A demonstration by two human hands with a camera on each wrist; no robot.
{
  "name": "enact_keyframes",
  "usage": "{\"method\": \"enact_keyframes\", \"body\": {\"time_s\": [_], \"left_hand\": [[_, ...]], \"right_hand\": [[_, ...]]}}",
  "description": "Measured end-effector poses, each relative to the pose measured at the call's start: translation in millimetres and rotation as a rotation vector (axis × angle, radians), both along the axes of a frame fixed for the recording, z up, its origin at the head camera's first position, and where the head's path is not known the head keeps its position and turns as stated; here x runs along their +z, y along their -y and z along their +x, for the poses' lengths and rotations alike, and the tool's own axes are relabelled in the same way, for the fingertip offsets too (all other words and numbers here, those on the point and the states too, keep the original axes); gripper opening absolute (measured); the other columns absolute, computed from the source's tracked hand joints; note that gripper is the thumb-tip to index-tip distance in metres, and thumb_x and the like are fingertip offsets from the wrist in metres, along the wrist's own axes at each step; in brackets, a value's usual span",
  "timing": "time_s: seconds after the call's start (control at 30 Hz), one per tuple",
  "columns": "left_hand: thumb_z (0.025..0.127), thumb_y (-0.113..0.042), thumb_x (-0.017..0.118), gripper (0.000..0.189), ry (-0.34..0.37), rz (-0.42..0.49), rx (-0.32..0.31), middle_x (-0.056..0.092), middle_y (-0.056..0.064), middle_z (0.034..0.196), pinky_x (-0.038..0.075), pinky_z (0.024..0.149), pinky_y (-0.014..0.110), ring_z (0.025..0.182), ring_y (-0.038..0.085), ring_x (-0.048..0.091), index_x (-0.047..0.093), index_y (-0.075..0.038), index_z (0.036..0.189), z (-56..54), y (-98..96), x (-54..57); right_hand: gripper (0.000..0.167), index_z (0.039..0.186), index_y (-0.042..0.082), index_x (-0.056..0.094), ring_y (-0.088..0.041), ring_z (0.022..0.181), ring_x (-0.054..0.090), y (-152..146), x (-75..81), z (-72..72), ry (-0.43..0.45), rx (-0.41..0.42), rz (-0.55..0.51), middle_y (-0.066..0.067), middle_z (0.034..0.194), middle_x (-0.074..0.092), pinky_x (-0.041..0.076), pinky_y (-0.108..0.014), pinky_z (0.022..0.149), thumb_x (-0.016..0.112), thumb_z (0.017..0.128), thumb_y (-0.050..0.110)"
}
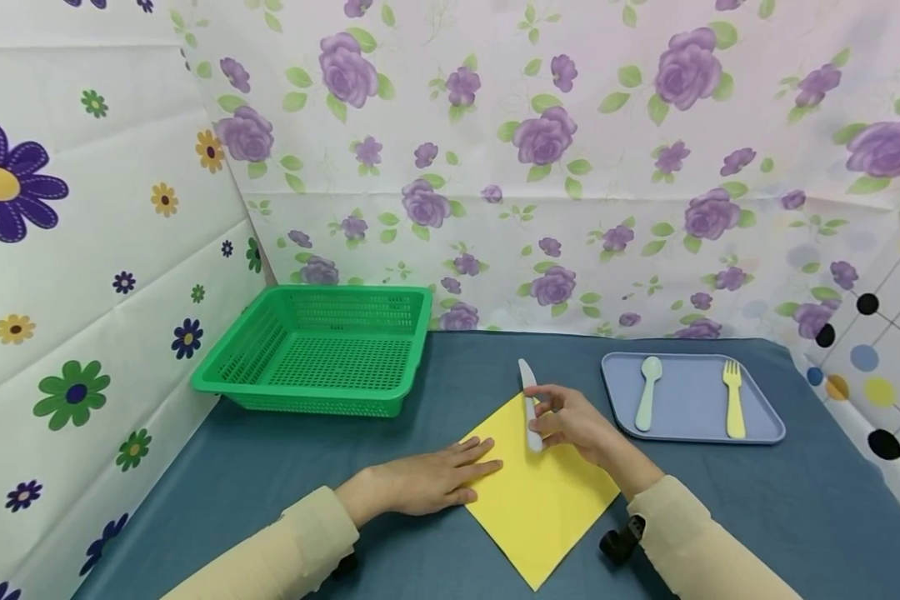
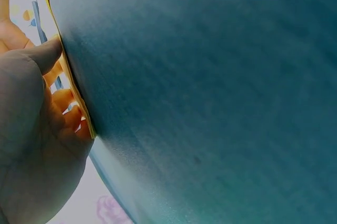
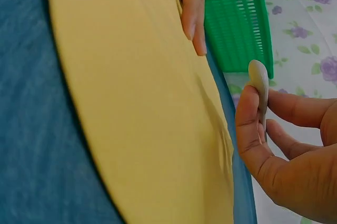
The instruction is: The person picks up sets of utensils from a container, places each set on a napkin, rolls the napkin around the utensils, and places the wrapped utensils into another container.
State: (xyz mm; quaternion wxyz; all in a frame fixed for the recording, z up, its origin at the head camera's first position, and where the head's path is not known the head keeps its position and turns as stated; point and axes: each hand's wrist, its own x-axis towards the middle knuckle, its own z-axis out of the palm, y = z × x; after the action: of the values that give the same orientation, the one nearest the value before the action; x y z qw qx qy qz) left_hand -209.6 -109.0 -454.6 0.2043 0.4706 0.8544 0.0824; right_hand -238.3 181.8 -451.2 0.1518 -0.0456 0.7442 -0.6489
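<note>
A yellow square napkin lies on the blue-grey table, turned so one corner points toward me. My left hand rests on its left side, fingers straight and spread. Above the napkin's far corner, my right hand pinches a pale plastic knife between thumb and fingers, its blade pointing away from me. The right wrist view shows the rounded end of the knife in that grip, beside the napkin's creased edge.
At the right, a lavender tray bears a mint spoon and a yellow fork, set apart. A green perforated basket stands at the back left. Flowered cloth hangs behind the table.
</note>
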Motion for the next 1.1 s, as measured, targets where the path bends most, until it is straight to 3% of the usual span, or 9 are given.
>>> {"method": "enact_keyframes", "body": {"time_s": [0.73, 1.1], "left_hand": [[0.114, -0.046, 0.034, 0.058, -0.003, -0.005, 0.007, 0.005, -0.004, 0.175, 0.025, 0.126, 0.042, 0.161, 0.019, 0.006, 0.019, -0.033, 0.168, 2.3, -0.4, 2.5], [0.114, -0.047, 0.033, 0.058, 0.0, -0.009, 0.004, 0.004, -0.004, 0.175, 0.025, 0.126, 0.042, 0.161, 0.018, 0.005, 0.018, -0.033, 0.168, 1.6, 0.3, 2.0]], "right_hand": [[0.047, 0.14, -0.009, 0.056, -0.024, 0.081, 0.062, 25, -11.4, 4.5, 0.051, -0.054, 0.025, -0.013, 0.096, 0.057, 0.063, -0.037, 0.069, 0.069, 0.094, -0.011], [0.046, 0.137, -0.012, 0.055, -0.022, 0.069, 0.063, 34, -9.9, 10.0, -0.028, -0.031, 0.119, -0.013, 0.091, 0.053, 0.062, -0.034, 0.063, 0.069, 0.093, -0.013]]}}
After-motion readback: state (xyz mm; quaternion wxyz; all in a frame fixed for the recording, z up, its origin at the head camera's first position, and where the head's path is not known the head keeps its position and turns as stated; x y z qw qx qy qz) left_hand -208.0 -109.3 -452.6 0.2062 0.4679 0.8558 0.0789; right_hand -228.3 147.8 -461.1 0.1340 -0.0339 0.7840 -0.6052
